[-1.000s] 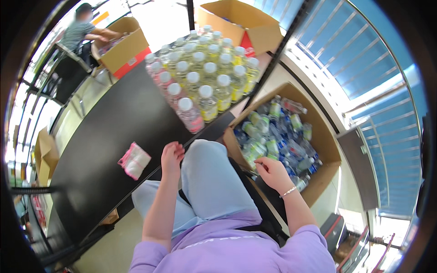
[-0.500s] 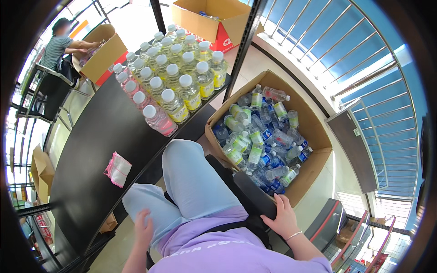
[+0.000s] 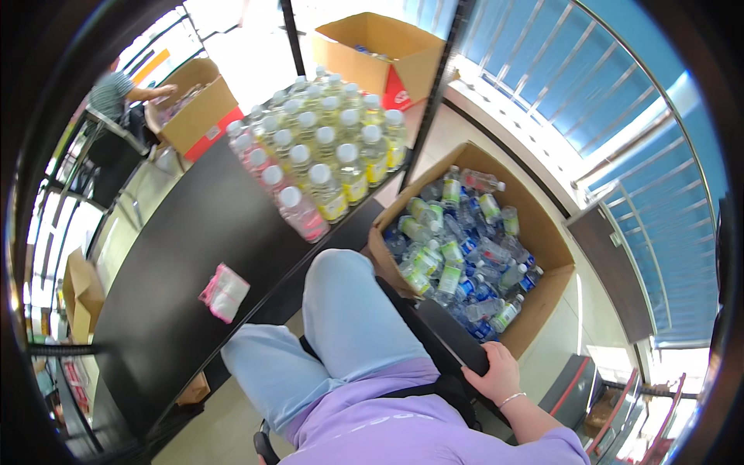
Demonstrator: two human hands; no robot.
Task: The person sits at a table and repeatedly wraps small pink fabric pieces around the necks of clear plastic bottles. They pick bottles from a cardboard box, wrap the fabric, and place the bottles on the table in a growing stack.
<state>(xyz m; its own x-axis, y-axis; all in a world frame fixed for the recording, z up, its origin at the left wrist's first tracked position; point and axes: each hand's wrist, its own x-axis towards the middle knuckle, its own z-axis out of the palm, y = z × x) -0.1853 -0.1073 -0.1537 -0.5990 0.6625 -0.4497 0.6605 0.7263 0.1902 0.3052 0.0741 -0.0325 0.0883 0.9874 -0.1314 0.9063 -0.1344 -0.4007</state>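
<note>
My right hand [image 3: 497,375] is closed round the front end of the black chair armrest [image 3: 453,333]. My left hand is out of view; only the left armrest [image 3: 265,446] shows at the lower edge. To the right of my knees stands an open cardboard box [image 3: 552,294] heaped with small clear plastic bottles [image 3: 449,279], some with green or blue labels. On the black table [image 3: 174,240] a tight block of white-capped bottles stands upright: yellowish ones [image 3: 328,190] and a row of pink ones [image 3: 304,215] along the left. A white packet with pink edges [image 3: 226,293] lies nearer me.
Beyond the table a person [image 3: 112,94] sits reaching into another cardboard box [image 3: 208,116]. A further open box [image 3: 422,66] stands at the back. A metal railing [image 3: 620,101] runs along the right, before blue panels. A black post [image 3: 435,101] rises behind the bottles.
The view has shifted, so the scene sits further right and lower. My left hand has left the picture from beside my thigh. My right hand has moved from resting on the armrest to gripping it.
</note>
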